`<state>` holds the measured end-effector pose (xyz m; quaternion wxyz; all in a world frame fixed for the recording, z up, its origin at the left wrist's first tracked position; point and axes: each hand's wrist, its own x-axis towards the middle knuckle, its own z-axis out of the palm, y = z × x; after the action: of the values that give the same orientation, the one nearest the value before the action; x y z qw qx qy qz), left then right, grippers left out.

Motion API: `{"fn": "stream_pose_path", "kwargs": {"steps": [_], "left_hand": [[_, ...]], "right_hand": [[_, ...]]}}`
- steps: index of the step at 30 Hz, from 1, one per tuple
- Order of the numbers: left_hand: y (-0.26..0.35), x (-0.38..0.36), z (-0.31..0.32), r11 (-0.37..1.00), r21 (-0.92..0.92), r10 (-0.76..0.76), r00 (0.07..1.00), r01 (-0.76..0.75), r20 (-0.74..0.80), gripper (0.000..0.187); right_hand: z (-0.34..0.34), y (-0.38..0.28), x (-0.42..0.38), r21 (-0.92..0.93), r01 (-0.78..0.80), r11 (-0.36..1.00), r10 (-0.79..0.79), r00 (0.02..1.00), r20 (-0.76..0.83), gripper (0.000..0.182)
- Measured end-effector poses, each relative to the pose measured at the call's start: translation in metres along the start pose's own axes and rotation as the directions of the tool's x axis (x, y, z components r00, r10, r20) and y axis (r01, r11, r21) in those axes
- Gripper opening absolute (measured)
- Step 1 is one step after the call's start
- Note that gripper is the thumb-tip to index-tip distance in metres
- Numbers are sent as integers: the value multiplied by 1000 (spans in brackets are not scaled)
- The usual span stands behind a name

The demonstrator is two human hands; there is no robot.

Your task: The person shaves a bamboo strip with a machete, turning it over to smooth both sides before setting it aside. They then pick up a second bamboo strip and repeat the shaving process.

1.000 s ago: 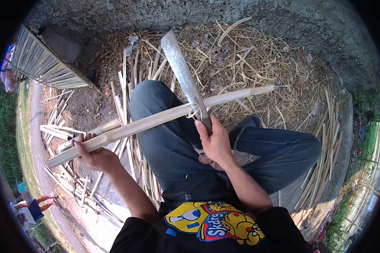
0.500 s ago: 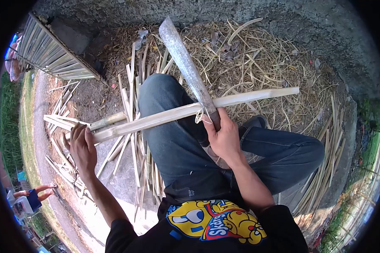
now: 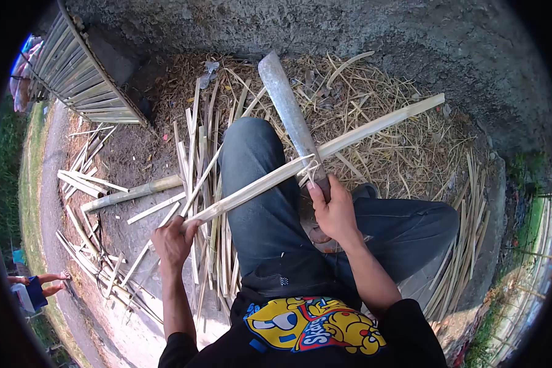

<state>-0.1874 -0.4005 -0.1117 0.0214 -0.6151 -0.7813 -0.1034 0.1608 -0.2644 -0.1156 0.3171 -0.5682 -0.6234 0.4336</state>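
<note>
Head view: left hand (image 3: pixel 173 244) clamped on bamboo strip (image 3: pixel 251 190) end; right hand (image 3: pixel 336 213) clamped on machete (image 3: pixel 290 105), crossing strip.

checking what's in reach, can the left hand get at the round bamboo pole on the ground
Probably yes: the pole lies close beyond the left hand, with a few loose strips between, but that hand grips the end of a bamboo strip and would likely have to let go first.

Left hand (image 3: pixel 174 244) gripping bamboo strip (image 3: pixel 251 189) at near end — right hand (image 3: pixel 335 211) holding machete (image 3: pixel 288 107), blade crossing strip — 1 curl of shaving (image 3: pixel 313 165) beside handle.
</note>
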Motion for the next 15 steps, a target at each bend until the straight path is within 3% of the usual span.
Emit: {"fn": "stream_pose_path", "kwargs": {"steps": [3,7,9,11,13,14,15], "left_hand": [[4,-4,10,998,-55,-1,999,-1,-33,58],[14,0,21,996,-79,28,999,-31,-41,58],[34,1,25,993,-118,20,999,-25,-47,58],[28,-2,28,996,-73,42,996,-48,-85,59],[32,-7,21,999,-40,21,995,-25,-94,59],[27,-9,23,999,-36,28,990,-33,-141,59],[29,-11,22,999,-30,29,987,-34,-156,59]], "right_hand": [[-20,3,2,-74,9,997,-13,999,-46,37],[-25,5,6,50,-3,999,13,978,-208,39],[-1,-5,-23,-101,133,986,-150,973,-176,41],[1,-4,-38,-39,7,999,-8,1000,-30,45],[-10,-8,-39,1,30,1000,-30,994,-109,41],[-25,-16,-37,42,-45,998,49,994,-94,40],[-19,11,-25,-29,35,999,-42,967,-252,42]]}}
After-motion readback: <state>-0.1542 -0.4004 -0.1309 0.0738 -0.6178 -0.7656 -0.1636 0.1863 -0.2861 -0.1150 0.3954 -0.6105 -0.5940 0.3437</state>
